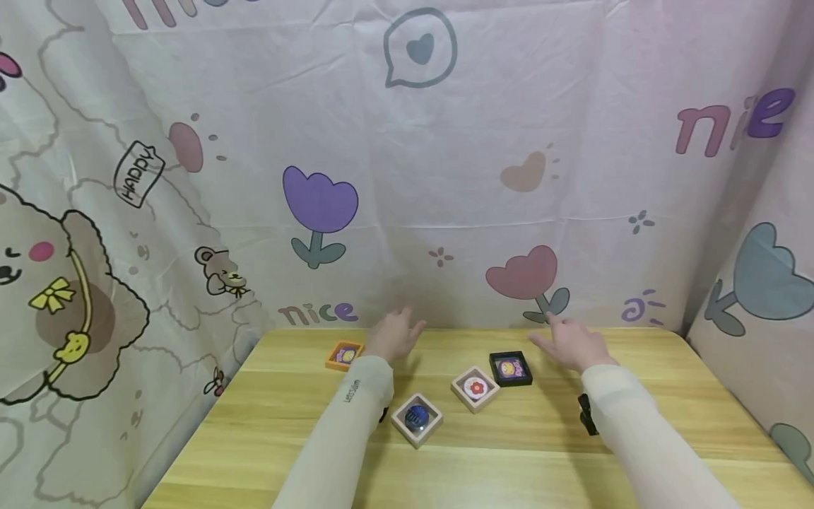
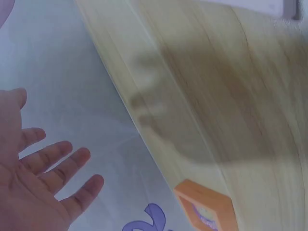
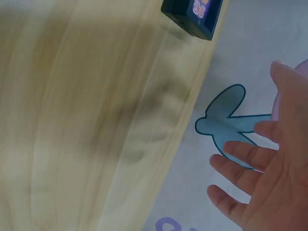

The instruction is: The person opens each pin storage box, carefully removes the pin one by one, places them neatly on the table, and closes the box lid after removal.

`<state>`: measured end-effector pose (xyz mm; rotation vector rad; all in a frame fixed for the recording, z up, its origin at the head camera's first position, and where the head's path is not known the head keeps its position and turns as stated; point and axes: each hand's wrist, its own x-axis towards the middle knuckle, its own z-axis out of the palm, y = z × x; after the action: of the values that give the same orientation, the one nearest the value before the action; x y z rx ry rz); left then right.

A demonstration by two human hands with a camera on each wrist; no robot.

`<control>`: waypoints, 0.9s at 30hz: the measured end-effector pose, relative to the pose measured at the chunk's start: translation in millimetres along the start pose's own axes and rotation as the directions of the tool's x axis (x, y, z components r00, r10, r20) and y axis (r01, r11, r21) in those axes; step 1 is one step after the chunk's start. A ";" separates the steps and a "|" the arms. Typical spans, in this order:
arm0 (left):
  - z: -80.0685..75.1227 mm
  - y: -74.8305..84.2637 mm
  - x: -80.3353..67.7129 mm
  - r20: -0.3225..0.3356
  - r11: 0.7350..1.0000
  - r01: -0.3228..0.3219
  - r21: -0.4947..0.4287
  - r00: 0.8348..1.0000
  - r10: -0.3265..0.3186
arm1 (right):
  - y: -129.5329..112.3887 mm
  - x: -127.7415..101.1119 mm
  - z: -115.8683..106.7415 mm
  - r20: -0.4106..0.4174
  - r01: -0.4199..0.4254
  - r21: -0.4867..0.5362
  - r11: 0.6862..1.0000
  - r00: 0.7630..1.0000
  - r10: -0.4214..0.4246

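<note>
Both hands hover above the far part of a light wooden table and hold nothing. My left hand is spread, fingers straight, just right of a small orange framed box. My right hand is also spread, right of a black framed box. Nearer me lie a pale wooden box with a red flower and another with a dark blue round piece.
A cartoon-printed cloth hangs behind and on both sides of the table. A small black object sits by my right sleeve. The table's front stretch is bare wood.
</note>
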<state>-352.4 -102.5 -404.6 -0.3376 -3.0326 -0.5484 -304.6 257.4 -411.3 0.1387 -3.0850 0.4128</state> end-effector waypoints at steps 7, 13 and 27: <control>11.0 6.1 2.5 0.041 0.997 -0.061 -0.042 0.997 0.063 | -5.6 -3.7 5.2 0.011 0.029 0.008 1.000 1.000 -0.029; 24.5 13.7 2.3 0.073 0.992 -0.096 -0.079 0.992 0.102 | -14.3 -8.5 9.6 0.009 0.036 0.033 0.999 0.999 -0.037; 51.3 36.9 4.1 0.134 0.975 -0.191 -0.112 0.969 0.206 | -26.2 -14.2 31.9 0.024 0.045 0.023 0.999 0.999 -0.046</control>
<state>-348.4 -49.9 -439.8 -0.7075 -3.0629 -0.6877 -288.5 225.0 -435.7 0.2156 -3.0949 0.4468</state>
